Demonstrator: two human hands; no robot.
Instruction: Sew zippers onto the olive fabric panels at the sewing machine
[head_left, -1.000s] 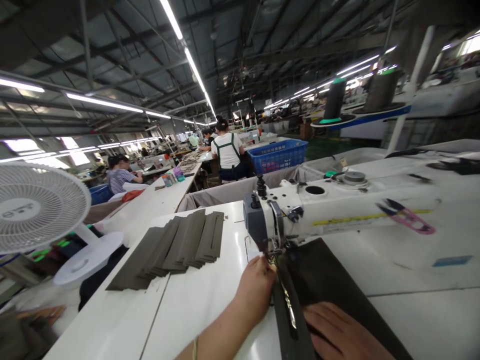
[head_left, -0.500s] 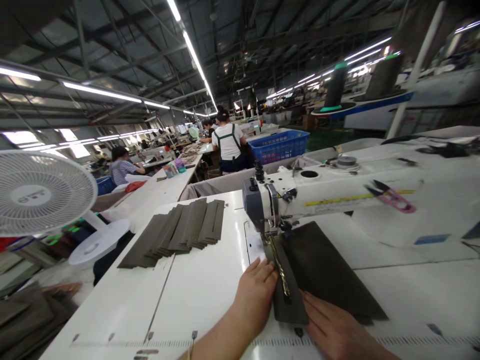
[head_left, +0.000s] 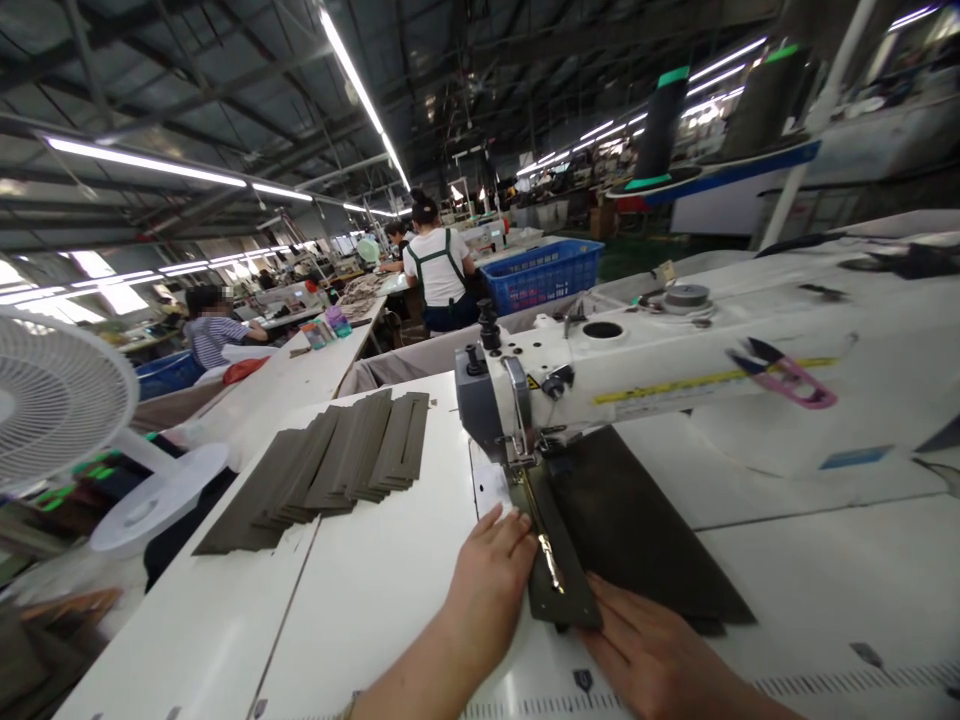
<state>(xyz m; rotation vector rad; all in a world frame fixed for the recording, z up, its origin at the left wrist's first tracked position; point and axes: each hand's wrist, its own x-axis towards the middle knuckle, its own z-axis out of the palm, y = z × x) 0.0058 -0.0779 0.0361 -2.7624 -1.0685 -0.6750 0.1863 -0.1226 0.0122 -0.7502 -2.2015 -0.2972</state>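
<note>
A narrow dark grey-green panel (head_left: 566, 580) with a gold zipper (head_left: 549, 560) along it lies under the head of a white sewing machine (head_left: 517, 400). My left hand (head_left: 491, 575) rests on the panel's left edge, fingers lying nearly flat beside the zipper. On the panel's lower right edge lie the stretched fingers of my right hand (head_left: 645, 640), palm down. To the right, under the machine arm, is a larger dark panel (head_left: 637, 530). Where the needle meets the zipper is too small to make out.
A fanned stack of grey-green pieces (head_left: 330, 460) lies left on the white table (head_left: 375, 590). Beyond it is a white fan (head_left: 60, 400). Pink-handled snips (head_left: 787, 380) rest on the machine arm. Behind are a blue crate (head_left: 544, 275) and people seated at work.
The whole view has shifted, so most things appear further left. The zipper panel has moved slightly toward the machine head, with both my hands still on it.
</note>
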